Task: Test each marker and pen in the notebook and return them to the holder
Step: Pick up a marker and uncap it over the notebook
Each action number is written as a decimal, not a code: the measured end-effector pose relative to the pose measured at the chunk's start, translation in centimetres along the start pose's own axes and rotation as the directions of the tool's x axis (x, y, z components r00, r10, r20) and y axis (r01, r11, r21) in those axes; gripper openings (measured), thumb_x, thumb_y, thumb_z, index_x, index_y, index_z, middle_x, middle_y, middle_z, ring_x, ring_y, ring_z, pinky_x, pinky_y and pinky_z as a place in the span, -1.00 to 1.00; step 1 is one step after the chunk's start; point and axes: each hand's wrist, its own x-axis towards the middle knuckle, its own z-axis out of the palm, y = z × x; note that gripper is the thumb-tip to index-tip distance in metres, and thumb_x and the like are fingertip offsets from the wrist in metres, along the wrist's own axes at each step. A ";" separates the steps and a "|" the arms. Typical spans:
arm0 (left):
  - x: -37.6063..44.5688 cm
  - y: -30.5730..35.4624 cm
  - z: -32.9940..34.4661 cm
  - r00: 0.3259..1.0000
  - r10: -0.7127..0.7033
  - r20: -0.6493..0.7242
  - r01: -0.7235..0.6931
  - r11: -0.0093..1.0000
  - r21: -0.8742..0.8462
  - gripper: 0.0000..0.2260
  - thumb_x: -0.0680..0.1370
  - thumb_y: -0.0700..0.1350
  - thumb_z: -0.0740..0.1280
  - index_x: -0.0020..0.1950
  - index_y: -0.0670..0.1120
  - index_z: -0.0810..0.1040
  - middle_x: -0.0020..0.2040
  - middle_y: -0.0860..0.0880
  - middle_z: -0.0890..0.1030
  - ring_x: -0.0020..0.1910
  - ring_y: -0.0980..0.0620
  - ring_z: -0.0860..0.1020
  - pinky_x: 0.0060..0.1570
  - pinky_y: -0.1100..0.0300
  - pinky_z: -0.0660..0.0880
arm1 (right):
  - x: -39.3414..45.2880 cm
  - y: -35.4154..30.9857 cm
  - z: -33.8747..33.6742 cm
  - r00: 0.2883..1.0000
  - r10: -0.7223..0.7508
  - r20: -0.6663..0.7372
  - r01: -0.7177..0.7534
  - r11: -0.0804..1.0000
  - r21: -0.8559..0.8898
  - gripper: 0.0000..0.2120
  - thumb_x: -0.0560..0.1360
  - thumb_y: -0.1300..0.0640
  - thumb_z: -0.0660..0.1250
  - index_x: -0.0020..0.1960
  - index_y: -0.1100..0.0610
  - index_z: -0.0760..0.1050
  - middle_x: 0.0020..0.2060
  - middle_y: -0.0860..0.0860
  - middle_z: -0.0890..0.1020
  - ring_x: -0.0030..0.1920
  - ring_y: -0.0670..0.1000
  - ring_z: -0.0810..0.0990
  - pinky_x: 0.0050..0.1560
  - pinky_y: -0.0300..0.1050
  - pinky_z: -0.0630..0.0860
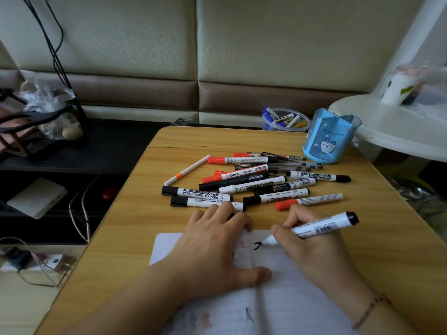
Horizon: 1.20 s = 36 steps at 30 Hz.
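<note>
With the black marker (314, 228) pinched in the right hand (312, 240), tip on the notebook (290, 298) flattened by the left hand (217, 243) at the table's near edge, ink could be smeared.

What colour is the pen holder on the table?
Light blue pen holder, with a white cartoon character on its front; head view.

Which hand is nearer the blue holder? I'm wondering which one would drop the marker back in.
Right. The right hand, gripping the marker, is below the blue holder on the same side; the left hand presses the notebook farther left.
</note>
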 end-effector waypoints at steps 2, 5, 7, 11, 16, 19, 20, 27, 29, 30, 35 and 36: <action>0.0 0.0 0.0 1.000 0.002 -0.007 -0.002 1.000 -0.004 -0.37 0.28 0.54 0.19 0.21 0.21 0.35 0.05 0.18 0.32 0.10 0.14 0.34 0.20 0.14 0.28 | 0.0 -0.1 0.1 1.000 0.005 0.013 -0.005 1.000 0.010 -0.64 0.45 0.33 0.44 -0.41 0.12 0.35 -0.61 -0.11 0.42 -0.58 -0.16 0.32 -0.53 -0.36 0.22; -0.1 0.1 0.0 1.000 0.007 -0.014 -0.007 1.000 -0.008 -0.37 0.28 0.54 0.20 0.21 0.21 0.35 0.05 0.18 0.32 0.10 0.14 0.34 0.19 0.15 0.27 | 0.0 -0.2 0.1 0.999 0.038 0.035 -0.040 0.997 0.059 -0.65 0.41 0.21 0.44 -0.42 0.09 0.34 -0.60 -0.05 0.39 -0.57 -0.13 0.29 -0.52 -0.25 0.22; -0.1 0.1 0.1 1.000 0.013 -0.017 -0.013 1.000 -0.015 -0.35 0.28 0.54 0.20 0.23 0.21 0.35 0.06 0.18 0.32 0.11 0.13 0.34 0.19 0.15 0.28 | 0.1 0.0 0.0 0.999 0.051 0.015 -0.052 0.998 0.045 -0.66 0.41 0.18 0.44 -0.42 0.08 0.34 -0.59 -0.02 0.38 -0.55 -0.07 0.28 -0.51 -0.20 0.22; -0.1 0.1 -0.1 0.998 0.053 -0.035 -0.055 0.997 -0.051 -0.31 0.32 0.47 0.27 0.36 0.20 0.29 0.13 0.19 0.33 0.16 0.11 0.31 0.24 0.13 0.30 | 0.3 0.0 -0.1 0.993 0.113 0.025 -0.115 0.987 0.114 -0.71 0.34 0.20 0.40 -0.43 0.11 0.32 -0.56 0.08 0.36 -0.51 0.03 0.28 -0.48 -0.10 0.21; -0.3 0.2 -0.4 0.985 0.121 -0.127 -0.154 0.943 -0.294 -0.61 0.58 -0.07 0.16 0.42 0.01 0.29 0.11 0.14 0.37 0.10 0.06 0.36 0.17 0.11 0.36 | 0.2 -0.5 -0.9 0.988 0.154 0.020 -0.150 0.912 0.382 -0.76 0.27 0.00 0.52 -0.29 0.09 0.49 -0.56 0.04 0.34 -0.53 -0.01 0.25 -0.51 -0.24 0.17; -0.2 0.0 -0.4 0.986 0.047 -0.162 -0.116 0.885 -0.451 -0.61 0.59 -0.11 0.03 0.42 0.11 0.24 0.09 0.15 0.41 0.10 0.15 0.41 0.15 0.34 0.33 | 0.1 -0.9 -1.3 0.991 0.127 0.032 -0.127 0.882 0.453 -0.66 0.18 -0.10 0.54 -0.22 0.10 0.58 -0.51 0.07 0.43 -0.49 0.01 0.35 -0.52 -0.23 0.20; -0.1 0.0 -0.5 0.986 0.012 -0.166 -0.091 0.873 -0.479 -0.61 0.60 -0.13 0.07 0.39 0.19 0.22 0.09 0.15 0.46 0.09 0.22 0.43 0.11 0.42 0.31 | 0.2 -1.0 -1.3 0.992 0.120 0.029 -0.119 0.867 0.485 -0.72 0.21 -0.05 0.48 -0.20 0.11 0.60 -0.49 0.10 0.47 -0.48 0.03 0.39 -0.52 -0.21 0.20; 0.0 -0.2 -0.3 0.977 -0.074 -0.201 -0.053 0.825 -0.563 -0.50 0.56 -0.20 0.37 0.22 0.31 0.22 0.09 0.23 0.62 0.02 0.13 0.61 0.06 0.27 0.50 | 0.0 -1.1 -1.2 0.994 0.112 0.007 -0.100 0.854 0.511 -0.90 0.26 0.07 0.34 -0.25 0.06 0.56 -0.45 0.18 0.56 -0.51 0.11 0.45 -0.44 -0.11 0.16; 0.0 0.0 -0.6 0.977 -0.052 -0.208 -0.071 0.838 -0.542 -0.46 0.56 -0.21 0.38 0.23 0.34 0.21 0.11 0.22 0.59 0.02 0.17 0.59 0.02 0.37 0.46 | 0.0 -1.1 -1.2 0.994 0.107 0.032 -0.109 0.869 0.483 -0.82 0.22 -0.01 0.37 -0.26 0.07 0.56 -0.44 0.20 0.58 -0.52 0.10 0.46 -0.49 -0.18 0.17; 0.0 0.1 -0.7 0.976 -0.028 -0.215 -0.093 0.842 -0.531 -0.45 0.56 -0.23 0.38 0.25 0.35 0.22 0.11 0.21 0.58 0.03 0.29 0.55 0.00 0.47 0.40 | 0.0 -1.1 -1.3 0.993 0.108 0.040 -0.114 0.875 0.471 -0.80 0.21 -0.03 0.41 -0.25 0.07 0.57 -0.43 0.20 0.58 -0.52 0.10 0.46 -0.52 -0.22 0.18; -0.1 -0.2 -0.8 0.976 0.076 -0.202 -0.172 0.841 -0.514 -0.30 0.56 -0.37 0.28 0.46 0.29 0.18 0.13 0.01 0.59 0.08 0.37 0.50 0.05 0.57 0.30 | 0.0 -1.3 -1.8 0.999 0.030 0.031 -0.039 0.931 0.362 -0.80 0.33 -0.01 0.42 -0.21 0.13 0.62 -0.44 0.16 0.60 -0.50 0.06 0.49 -0.52 -0.25 0.31; -0.1 -0.2 -0.7 0.977 0.098 -0.187 -0.182 0.842 -0.508 -0.29 0.57 -0.38 0.26 0.49 0.28 0.14 0.11 -0.01 0.58 0.07 0.30 0.51 0.06 0.55 0.32 | 0.1 -1.4 -2.0 1.000 0.017 0.021 -0.023 0.936 0.352 -0.80 0.35 0.00 0.42 -0.20 0.14 0.63 -0.44 0.14 0.59 -0.50 0.07 0.50 -0.51 -0.24 0.34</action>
